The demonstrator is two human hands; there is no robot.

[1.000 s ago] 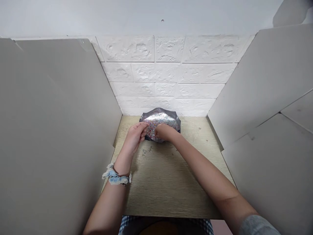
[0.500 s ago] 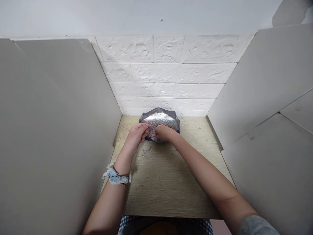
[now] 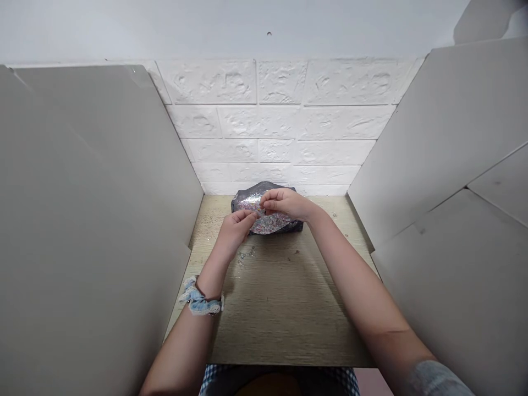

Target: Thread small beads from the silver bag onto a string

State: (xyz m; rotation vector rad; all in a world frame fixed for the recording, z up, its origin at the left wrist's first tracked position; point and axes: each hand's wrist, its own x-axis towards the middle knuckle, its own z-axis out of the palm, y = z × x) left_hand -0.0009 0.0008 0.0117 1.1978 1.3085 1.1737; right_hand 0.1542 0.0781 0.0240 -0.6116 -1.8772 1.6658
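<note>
You are keeping both hands above the silvery pouch, which is lying at the back of the table near the brick wall and showing a mass of tiny glittering pieces. Your left hand is bringing thumb and forefinger narrowly together; your right hand is curling its fingers toward the thumb, but you can't tell from here whether either is gripping a piece. The pouch is looking light, soft and a bit slick, so it is probably calling for a hold at its dark edge. The pieces are seeming almost weightless and slippery, better suited to a pinch between fingertip pads. Compared with half a second ago, your right hand is no longer dipping among them; it is sitting higher, its fingertips facing the left's.
</note>
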